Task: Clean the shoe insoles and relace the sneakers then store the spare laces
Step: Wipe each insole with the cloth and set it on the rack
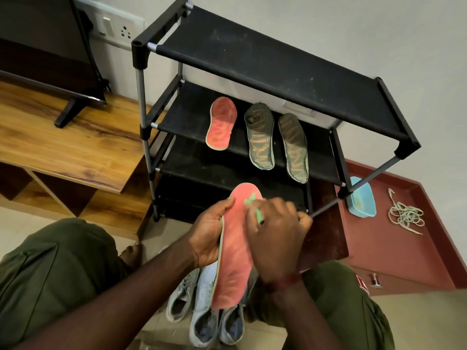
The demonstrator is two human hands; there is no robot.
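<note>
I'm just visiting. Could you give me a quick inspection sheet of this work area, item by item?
Surface: black shoe rack, top shelf dusty.
Job's things: red insole in hand; three insoles on middle shelf; sneakers on floor; laces tangled on maroon cabinet.
Clutter: blue tub beside the laces.
Hands: left hand holds the insole; right hand grips a small green tool against it.
Cables: black cable behind the TV, near a wall socket.
Surroundings: wooden TV stand, pale wall.

Pink insole (235,256) held upright above grey sneakers (203,324); three other insoles (260,140) (one pink) lie shelved; laces (406,216) lie tangled.
</note>
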